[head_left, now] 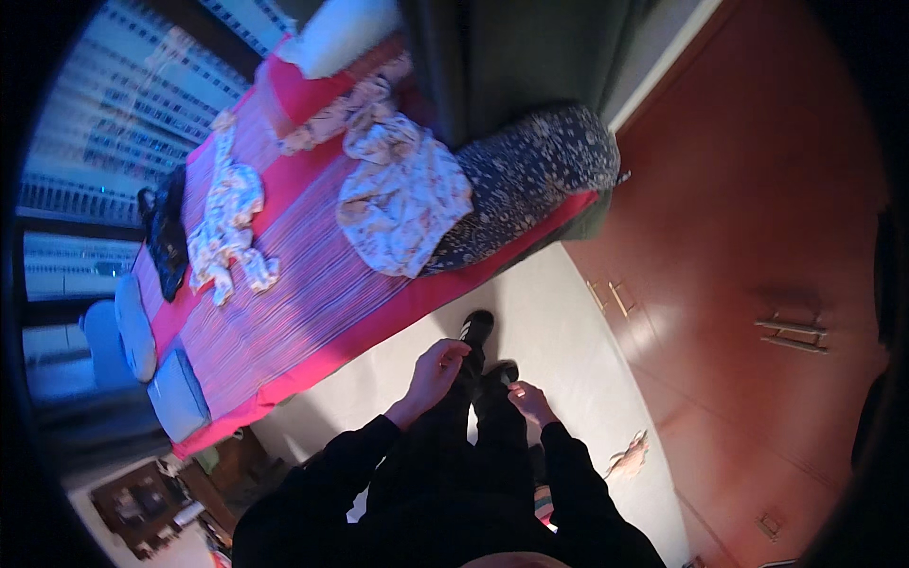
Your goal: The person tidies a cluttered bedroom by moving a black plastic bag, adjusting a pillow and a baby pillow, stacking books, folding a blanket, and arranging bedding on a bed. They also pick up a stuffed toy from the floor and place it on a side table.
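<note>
My left hand (434, 375) hangs above my black trousers, its fingers loosely bent and nothing visible in it. Lower and to its right, my right hand (531, 402) has curled fingers; whether they are apart is too small to see. Black shoes (478, 325) show on the pale floor beyond both hands. Across the bed (284, 328), nearest to my left hand, lies a crumpled white floral cloth (405, 199). It partly overlaps a dark floral cloth (525, 177) draped at the bed's right end. A small white patterned garment (231, 220) is spread farther left.
A black bag-like item (167, 241) lies near the windows at the bed's far side. Blue cushions (179, 395) sit at its left end. Reddish-brown cupboard doors (724, 213) with metal handles (792, 335) stand at right. A crumpled cloth (629, 456) is on the floor.
</note>
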Motion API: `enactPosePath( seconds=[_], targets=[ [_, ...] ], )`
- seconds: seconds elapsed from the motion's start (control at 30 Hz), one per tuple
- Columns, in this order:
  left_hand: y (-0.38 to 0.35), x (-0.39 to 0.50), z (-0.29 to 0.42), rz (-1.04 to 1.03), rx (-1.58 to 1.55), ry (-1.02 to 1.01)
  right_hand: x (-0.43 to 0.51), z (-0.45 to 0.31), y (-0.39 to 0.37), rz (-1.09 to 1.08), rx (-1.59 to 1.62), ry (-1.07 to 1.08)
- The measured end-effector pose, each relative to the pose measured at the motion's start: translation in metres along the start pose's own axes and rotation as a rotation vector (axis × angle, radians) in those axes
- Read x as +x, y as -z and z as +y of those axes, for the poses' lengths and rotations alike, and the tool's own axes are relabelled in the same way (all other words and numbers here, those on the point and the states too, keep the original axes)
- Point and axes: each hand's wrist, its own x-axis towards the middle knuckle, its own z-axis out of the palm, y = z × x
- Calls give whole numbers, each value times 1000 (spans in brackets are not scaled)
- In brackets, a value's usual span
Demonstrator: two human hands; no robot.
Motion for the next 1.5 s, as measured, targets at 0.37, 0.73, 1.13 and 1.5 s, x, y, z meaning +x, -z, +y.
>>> enactPosePath(
  seconds=[0.37,0.73,1.13,1.5],
  targets=[
    [68,-39,39,156,390,-275,-45,-47,104,158,-381,76],
    [116,90,11,258,946,-397,-51,-182,69,82,-97,6],
    [230,61,144,270,-49,-441,32,-385,41,198,-78,392],
    [290,-56,201,400,36,-473,37,-595,33,127,-583,1115]
  ],
)
